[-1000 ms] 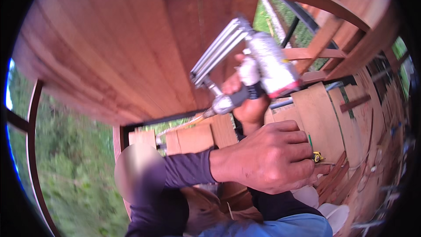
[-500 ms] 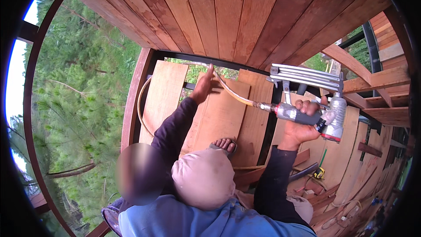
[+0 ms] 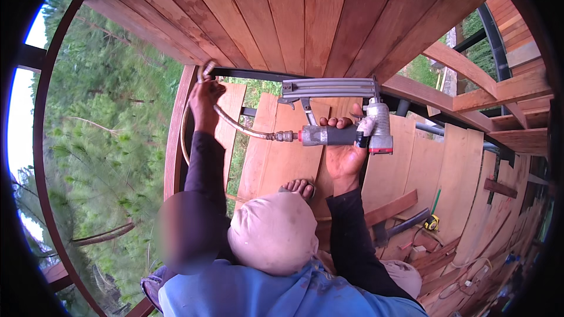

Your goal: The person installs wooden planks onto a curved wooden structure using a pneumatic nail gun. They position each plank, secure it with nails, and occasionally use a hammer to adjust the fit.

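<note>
My left hand [image 3: 204, 101] is closed on a pale air hose [image 3: 241, 126] at the upper left, beside the wooden frame, with a bend of hose rising above my fingers. My right hand [image 3: 343, 161] grips the handle of a silver nail gun [image 3: 379, 126] right of centre. The gun lies level across the view, its long magazine on the upper side and the hose coupling pointing left. Beyond both hands rises a wall of reddish planks [image 3: 282, 17]. Below the gun are loose pale boards [image 3: 270, 158] and my foot in a sandal.
An open metal frame [image 3: 44, 105] with greenery outside is at the left. Wooden framing [image 3: 470, 97] with gaps stands at the upper right. Boards, offcuts [image 3: 390, 205], tangled cords and a yellow tape measure [image 3: 433, 222] lie at the lower right.
My left hand has moved leftward along the hose and closed around it. The nail gun in my right hand has shifted left and up and sits more level.
</note>
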A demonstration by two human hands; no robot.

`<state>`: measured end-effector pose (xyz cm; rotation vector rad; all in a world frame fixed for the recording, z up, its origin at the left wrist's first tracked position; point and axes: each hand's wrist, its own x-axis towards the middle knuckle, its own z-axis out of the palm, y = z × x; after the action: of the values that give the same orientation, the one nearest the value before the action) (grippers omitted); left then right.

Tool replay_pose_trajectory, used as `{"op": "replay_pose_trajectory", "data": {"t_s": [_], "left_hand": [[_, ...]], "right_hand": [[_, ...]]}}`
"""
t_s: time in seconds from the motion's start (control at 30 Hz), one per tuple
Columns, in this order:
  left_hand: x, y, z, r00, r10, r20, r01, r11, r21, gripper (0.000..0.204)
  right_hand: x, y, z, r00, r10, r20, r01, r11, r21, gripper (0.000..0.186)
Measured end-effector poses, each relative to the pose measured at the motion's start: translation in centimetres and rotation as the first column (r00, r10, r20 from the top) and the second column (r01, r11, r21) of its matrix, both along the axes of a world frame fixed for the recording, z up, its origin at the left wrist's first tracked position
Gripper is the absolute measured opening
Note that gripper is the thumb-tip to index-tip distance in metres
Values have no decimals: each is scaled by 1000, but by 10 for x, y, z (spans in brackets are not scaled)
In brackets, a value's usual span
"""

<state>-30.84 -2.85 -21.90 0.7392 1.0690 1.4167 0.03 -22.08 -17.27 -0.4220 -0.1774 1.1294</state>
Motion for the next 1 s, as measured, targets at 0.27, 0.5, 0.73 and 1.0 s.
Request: {"op": "replay_pose_trajectory", "data": {"t_s": [0.27,0.5,0.73,1.0], "left_hand": [[49,-226,8,906,-419,-58,377,862,-339,21],[161,-185,59,395,-909,137,912,369,-177,18],[204,-154,120,179,-662,-728,952,304,-43,22],[286,-155,159,187,-688,-702,977,206,58,25]], "right_hand": [[140,-38,20,992,77,103,-63,989,-132,56],[324,-132,164,782,-134,609,142,989,36,61],[407,-233,274,51,-331,942,792,589,164,29],[359,-185,228,-599,-102,794,643,530,553,28]]}}
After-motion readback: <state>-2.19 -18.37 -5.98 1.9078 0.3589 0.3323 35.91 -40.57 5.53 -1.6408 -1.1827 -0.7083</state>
